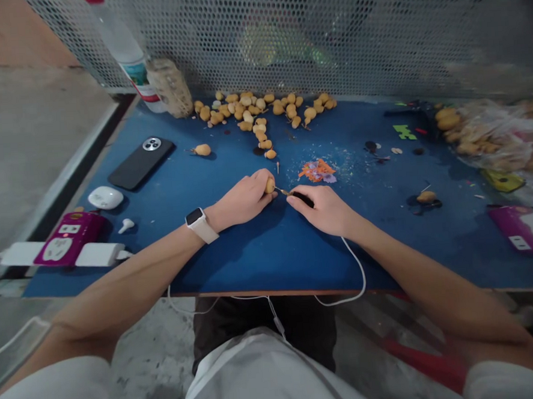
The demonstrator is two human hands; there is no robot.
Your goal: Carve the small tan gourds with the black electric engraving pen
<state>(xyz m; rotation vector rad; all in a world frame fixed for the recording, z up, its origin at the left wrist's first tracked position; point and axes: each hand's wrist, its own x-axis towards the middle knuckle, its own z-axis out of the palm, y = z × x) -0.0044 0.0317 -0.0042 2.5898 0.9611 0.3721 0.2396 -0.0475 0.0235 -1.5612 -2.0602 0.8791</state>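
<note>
My left hand [247,199], with a watch [196,219] on its wrist, is closed around a small tan gourd [270,185] above the blue table. Just to the right, my right hand [323,207] grips a black-handled pointed tool [302,199]. Its brass-coloured collar and thin metal tip reach to the gourd; I cannot tell whether the tip is inside it. Beyond my hands, several small gourds [247,107] lie in a band along the back, with a short row running toward me. Orange and lilac scraps [318,171] with pale crumbs lie past my right hand.
A perforated metal panel [220,40] closes off the back. At left stand a water bottle [134,69], phone [141,164], earbud case [105,198] and purple power strip [81,226]. A plastic bag of gourds [492,131] lies at right. A white cable [360,269] hangs over the front edge.
</note>
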